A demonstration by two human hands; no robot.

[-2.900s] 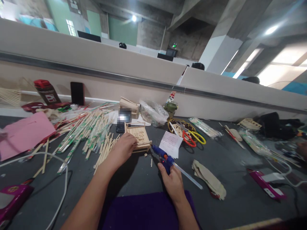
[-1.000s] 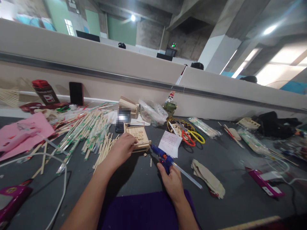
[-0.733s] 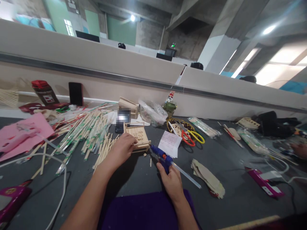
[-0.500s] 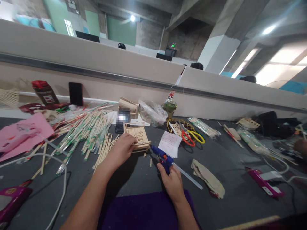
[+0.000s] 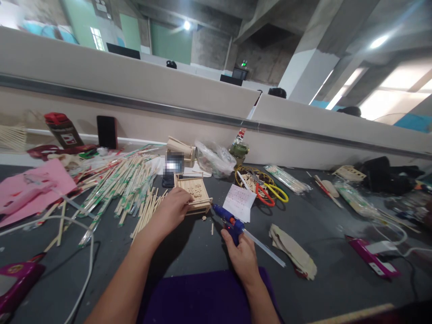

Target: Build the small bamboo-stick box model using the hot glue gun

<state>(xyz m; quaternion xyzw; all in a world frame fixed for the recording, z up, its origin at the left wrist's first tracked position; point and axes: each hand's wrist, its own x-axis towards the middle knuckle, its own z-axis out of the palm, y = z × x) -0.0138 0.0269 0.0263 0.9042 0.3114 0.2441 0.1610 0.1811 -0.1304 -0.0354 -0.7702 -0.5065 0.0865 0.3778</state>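
Observation:
My left hand grips the near-left side of a small model built of wooden sticks, its fingers closed on the front rail. Small wooden pieces lie on the model's slatted top. In my right hand is a blue hot glue gun, a clear glue stick sticking out of its back. The gun's nozzle is at the model's right front corner; whether it touches, I cannot tell. A tiny wooden piece and a short stick lie on the dark table just in front.
Loose and wrapped wooden sticks are heaped at left. Behind the gun lie a handwritten note and scissors. A glove is at right, a purple power strip further right. A white cable loops at left.
At the far right edge, another person's hand has left the spot where it was. My hands, the model and the glue gun show no visible movement.

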